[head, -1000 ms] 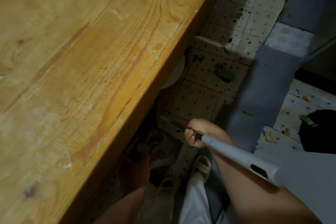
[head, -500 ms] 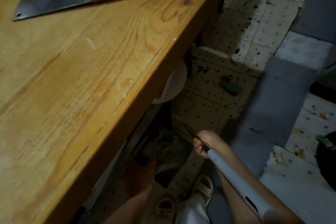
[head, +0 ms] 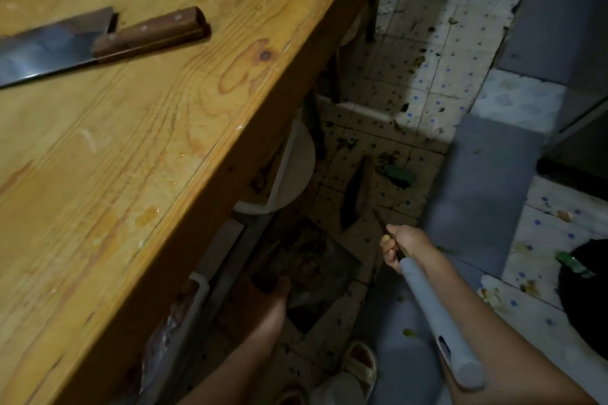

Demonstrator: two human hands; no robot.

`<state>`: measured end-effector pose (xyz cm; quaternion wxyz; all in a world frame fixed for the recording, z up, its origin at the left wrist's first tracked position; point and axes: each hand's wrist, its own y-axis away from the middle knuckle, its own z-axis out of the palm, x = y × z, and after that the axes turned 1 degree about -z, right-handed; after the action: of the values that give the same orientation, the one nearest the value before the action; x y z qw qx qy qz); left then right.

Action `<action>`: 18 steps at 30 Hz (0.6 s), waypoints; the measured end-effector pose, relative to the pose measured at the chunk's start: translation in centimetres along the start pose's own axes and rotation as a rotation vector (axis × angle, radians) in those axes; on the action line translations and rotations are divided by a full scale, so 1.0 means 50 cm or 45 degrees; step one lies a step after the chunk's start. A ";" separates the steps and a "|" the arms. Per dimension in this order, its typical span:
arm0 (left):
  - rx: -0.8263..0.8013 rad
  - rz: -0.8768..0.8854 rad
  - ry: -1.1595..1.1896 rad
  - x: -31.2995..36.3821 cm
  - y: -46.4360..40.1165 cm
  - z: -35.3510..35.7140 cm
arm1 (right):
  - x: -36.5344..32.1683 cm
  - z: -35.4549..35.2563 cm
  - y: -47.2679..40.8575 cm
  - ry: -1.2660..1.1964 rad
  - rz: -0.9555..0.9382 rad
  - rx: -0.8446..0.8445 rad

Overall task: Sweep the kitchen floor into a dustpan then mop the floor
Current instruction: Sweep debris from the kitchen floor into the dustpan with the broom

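Dustpan [head: 309, 270] lies low on the tiled floor [head: 424, 99] in the shadow under the table [head: 171, 148], its tray dark with gathered scraps. Just beside its near edge the left hand [head: 263, 297] reaches down to what looks like the pan's handle; the place is too dark to tell whether those fingers are curled round it or only touching. To the right, the right hand [head: 399, 248] grips the broom [head: 437, 316] with fingers curled tight round its thin dark shaft, just above the grey sleeve of the handle, which runs back along the forearm. The broom's dark head is on the tiles ahead of the hand, near a green leaf [head: 398, 174] and scattered bits of debris. A grey mat [head: 483, 187] covers the floor to the right. A white round container [head: 289, 171] sits under the table edge. On the table top lies a cleaver [head: 98, 41] with a wooden handle. A sandalled foot [head: 360, 363] shows at the bottom.
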<state>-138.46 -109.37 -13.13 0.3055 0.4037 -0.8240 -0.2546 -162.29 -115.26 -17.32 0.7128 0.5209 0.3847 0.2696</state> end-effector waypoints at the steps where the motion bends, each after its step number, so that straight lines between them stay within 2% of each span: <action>1: -0.009 -0.001 -0.012 0.008 0.002 0.001 | -0.009 -0.004 0.002 -0.002 -0.029 0.016; 7: -0.155 0.062 0.132 0.042 0.044 -0.006 | -0.031 -0.058 0.067 0.094 -0.035 -0.019; 10: -0.408 -0.088 0.104 0.059 0.069 -0.009 | -0.021 -0.069 0.104 0.186 -0.001 -0.020; 11: -0.434 -0.127 0.084 0.066 0.075 -0.009 | -0.020 -0.074 0.110 0.223 0.025 -0.020; 15: -0.395 -0.121 -0.017 0.100 0.092 -0.001 | -0.030 -0.112 0.108 0.442 0.139 0.038; 18: -0.325 -0.089 -0.052 0.122 0.097 0.018 | -0.044 -0.143 0.081 0.523 0.054 0.197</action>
<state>-144.52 -111.58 -8.70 0.3283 0.3847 -0.7764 -0.3760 -169.38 -111.90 -14.03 0.5715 0.5161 0.5303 0.3547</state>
